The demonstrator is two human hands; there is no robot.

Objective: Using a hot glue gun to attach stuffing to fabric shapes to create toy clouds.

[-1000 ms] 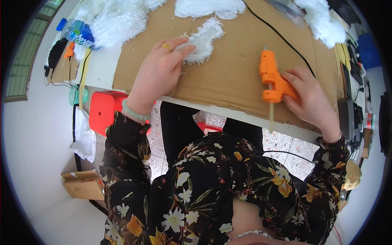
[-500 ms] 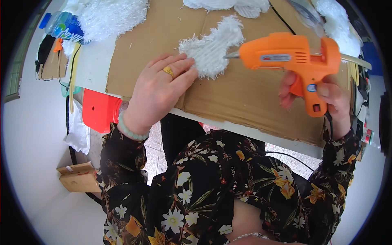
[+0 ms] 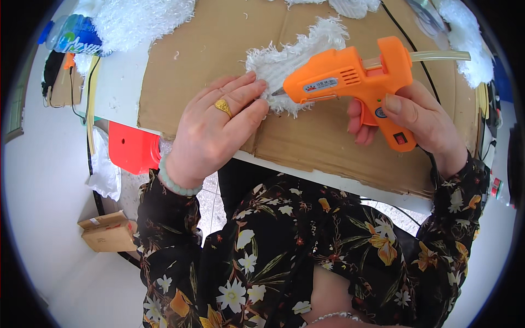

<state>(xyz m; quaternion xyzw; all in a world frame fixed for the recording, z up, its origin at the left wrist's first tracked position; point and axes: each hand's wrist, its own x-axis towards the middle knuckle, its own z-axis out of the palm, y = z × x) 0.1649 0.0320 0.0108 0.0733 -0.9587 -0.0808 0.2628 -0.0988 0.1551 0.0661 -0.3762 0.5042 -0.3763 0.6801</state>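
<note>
A fluffy white fabric piece point(image 3: 298, 54) with frayed edges lies on the brown cardboard sheet point(image 3: 191, 60). My left hand point(image 3: 216, 123) rests flat at its near left edge, fingers stretched forward and their tips on the fabric. Wrapped round the handle of an orange hot glue gun point(image 3: 350, 74), my right hand point(image 3: 426, 117) holds it above the fabric. The metal nozzle points left, close to my left fingertips; whether it touches the fabric I cannot tell. A pale glue stick point(image 3: 445, 56) sticks out of the gun's back.
White fluffy material point(image 3: 139, 24) is heaped at the far left beside a bottle with a blue label point(image 3: 76, 35). More white pieces point(image 3: 355, 5) lie at the far edge and a white bundle point(image 3: 462, 33) at the right. A black cable point(image 3: 407, 35) crosses the cardboard. A red stool point(image 3: 131, 147) stands below left.
The glue gun has moved left and tilted, bringing its nozzle from the fabric's right edge to its near left part by my left fingers. My left hand has stayed nearly in place.
</note>
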